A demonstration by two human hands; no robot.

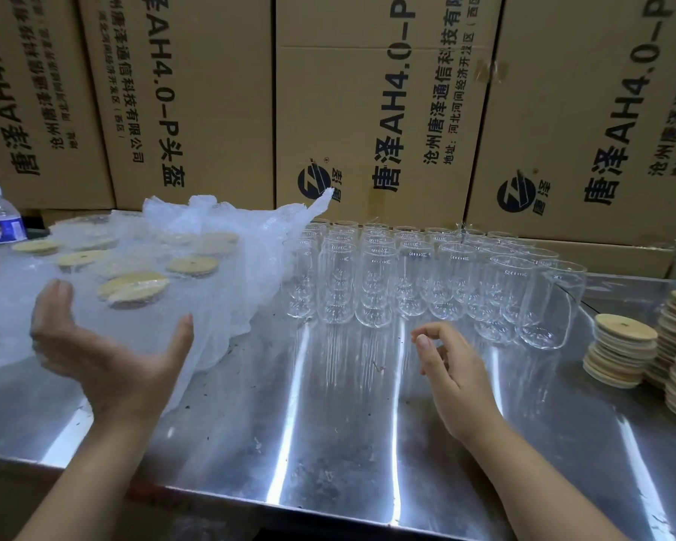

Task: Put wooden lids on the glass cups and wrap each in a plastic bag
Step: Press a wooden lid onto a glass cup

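Both hands hover empty low in frame: left hand (pixel 110 345) spread, right hand (pixel 453 376) loosely curled. Clear thin-walled glass cups (pixel 406 283) crowd mid-frame on the shiny steel surface (pixel 328 423). They look fragile and slick, so I'd grip one round its body.

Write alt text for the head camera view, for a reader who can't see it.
A person's left hand and right hand hover empty over a steel table. Rows of unlidded glass cups stand beyond them, stacked wooden lids at right, bagged lidded cups at left, cardboard boxes behind.
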